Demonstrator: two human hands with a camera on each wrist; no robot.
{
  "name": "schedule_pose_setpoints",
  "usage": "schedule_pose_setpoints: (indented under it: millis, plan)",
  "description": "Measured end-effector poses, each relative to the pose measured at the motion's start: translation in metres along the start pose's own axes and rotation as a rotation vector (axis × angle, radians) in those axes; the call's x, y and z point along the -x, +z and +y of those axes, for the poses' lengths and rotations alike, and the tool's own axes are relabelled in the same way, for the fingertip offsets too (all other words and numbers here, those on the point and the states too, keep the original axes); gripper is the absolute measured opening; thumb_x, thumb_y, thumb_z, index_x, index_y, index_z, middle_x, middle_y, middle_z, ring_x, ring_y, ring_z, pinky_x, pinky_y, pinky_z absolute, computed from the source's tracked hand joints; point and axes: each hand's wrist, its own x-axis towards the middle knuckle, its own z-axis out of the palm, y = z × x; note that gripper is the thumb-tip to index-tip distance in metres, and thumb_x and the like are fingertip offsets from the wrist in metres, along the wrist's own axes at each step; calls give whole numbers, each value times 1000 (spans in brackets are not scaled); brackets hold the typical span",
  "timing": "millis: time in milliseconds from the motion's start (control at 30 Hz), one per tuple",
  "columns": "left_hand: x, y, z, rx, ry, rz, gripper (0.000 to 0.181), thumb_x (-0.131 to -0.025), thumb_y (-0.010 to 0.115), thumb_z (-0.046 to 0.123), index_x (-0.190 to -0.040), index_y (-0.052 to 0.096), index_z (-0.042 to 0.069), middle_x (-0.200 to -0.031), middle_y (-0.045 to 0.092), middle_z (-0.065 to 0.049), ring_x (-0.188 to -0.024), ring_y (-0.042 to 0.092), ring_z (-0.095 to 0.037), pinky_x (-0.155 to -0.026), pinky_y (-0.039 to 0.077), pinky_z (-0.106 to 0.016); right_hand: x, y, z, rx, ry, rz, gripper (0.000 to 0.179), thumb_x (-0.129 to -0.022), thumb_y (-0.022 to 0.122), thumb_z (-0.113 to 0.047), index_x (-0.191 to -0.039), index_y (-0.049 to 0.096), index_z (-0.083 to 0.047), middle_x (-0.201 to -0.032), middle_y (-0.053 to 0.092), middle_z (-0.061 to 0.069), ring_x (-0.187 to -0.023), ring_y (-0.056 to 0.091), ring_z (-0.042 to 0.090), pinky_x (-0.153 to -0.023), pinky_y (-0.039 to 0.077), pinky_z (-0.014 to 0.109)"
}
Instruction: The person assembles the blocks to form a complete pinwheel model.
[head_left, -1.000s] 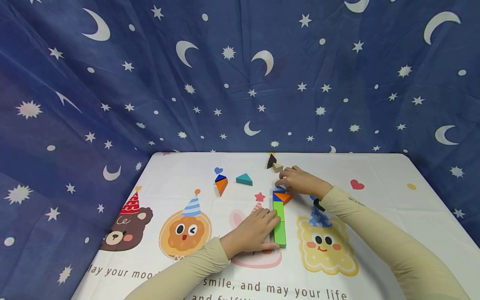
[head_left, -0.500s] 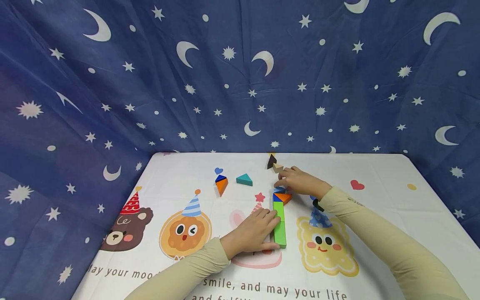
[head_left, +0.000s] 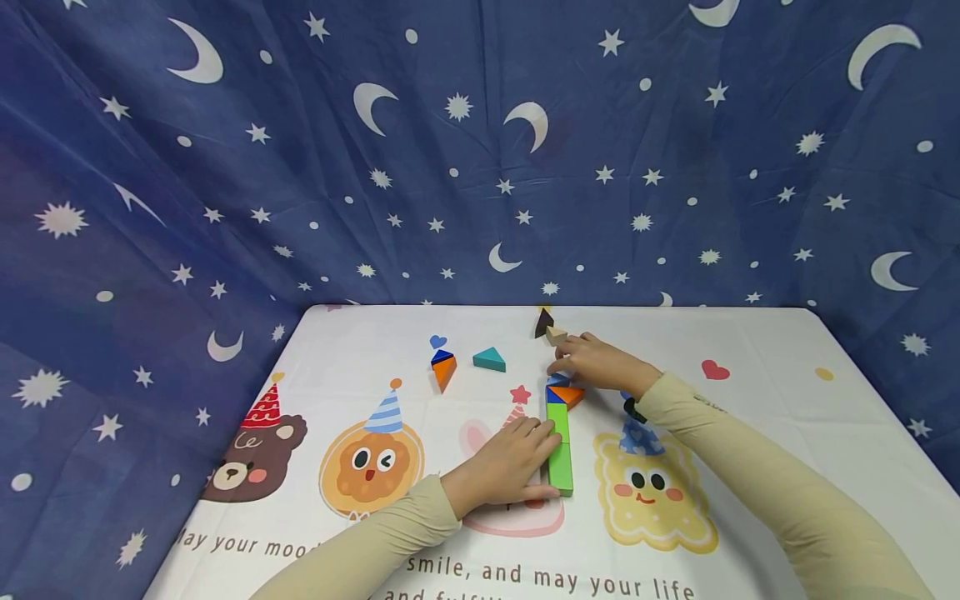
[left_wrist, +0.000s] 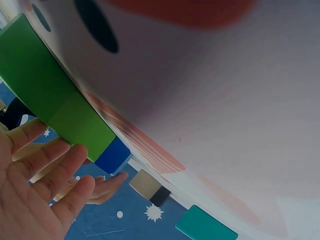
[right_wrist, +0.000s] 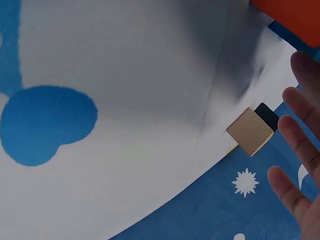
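Observation:
My left hand [head_left: 504, 463] rests on the cloth beside two green blocks [head_left: 559, 472] lying end to end, its fingertips touching their side. At their far end sit a dark blue triangular block [head_left: 552, 396], an orange triangular block [head_left: 573, 397] and a lighter blue block [head_left: 557, 381]. My right hand [head_left: 602, 364] reaches over from the right, with fingertips at the lighter blue block; their contact is partly hidden. Extended fingers [right_wrist: 296, 137] show in the right wrist view. In the left wrist view, relaxed fingers [left_wrist: 59, 172] lie against the green block [left_wrist: 50, 75].
Behind the right hand lie a beige wooden block [head_left: 556, 336] and a black block [head_left: 543, 323]. A teal triangular block [head_left: 489, 360] lies left of them. Farther left are another orange block [head_left: 443, 373] and a dark blue block [head_left: 441, 356]. A starry blue curtain [head_left: 450, 217] borders the table.
The right hand has shifted very slightly left at the lighter blue block. The left hand and the other blocks stay where they were.

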Motion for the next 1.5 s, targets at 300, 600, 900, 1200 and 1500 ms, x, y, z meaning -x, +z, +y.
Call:
schedule_pose_setpoints:
  millis: [300,600,900,1200,1500]
  plan:
    - [0,2,-1,-14,-3,-2,66,-86,44,67,-125,46,14,-130,50,-4,-113,49,-18,-102,41,-32,2,-2,1,12,-16,8,32,-74,78,-10,-104,71,-21,-100,64,5,-94,58,22,-87,48,42]
    - [1,2,-2,-19,0,-3,67,-86,44,67,-127,46,13,-131,49,-4,-113,48,-18,-103,40,-31,0,5,4,-7,-12,-26,28,-77,75,-14,-104,72,-22,-100,65,3,-95,58,21,-89,48,42]
    - [1,2,-1,-24,1,-1,67,-86,44,67,-127,46,13,-131,49,-5,-113,49,-18,-103,40,-31,-1,6,7,20,-2,-22,30,-77,76,-13,-106,70,-20,-101,65,5,-95,58,22,-87,48,43]
    - [0,1,-1,-1,-3,-21,67,-87,44,66,-128,46,13,-132,49,-5,-114,48,-18,-104,40,-32,-4,8,9,-31,-26,-19,29,-78,74,-9,-105,72,-19,-100,65,7,-94,58,22,-87,49,44]
    - [0,1,0,12,-3,-23,67,-87,45,66,-128,46,13,-132,48,-5,-115,48,-18,-103,40,-32,-2,9,7,-42,-82,-23,29,-78,73,-7,-104,72,-19,-99,65,7,-93,57,23,-84,49,44]
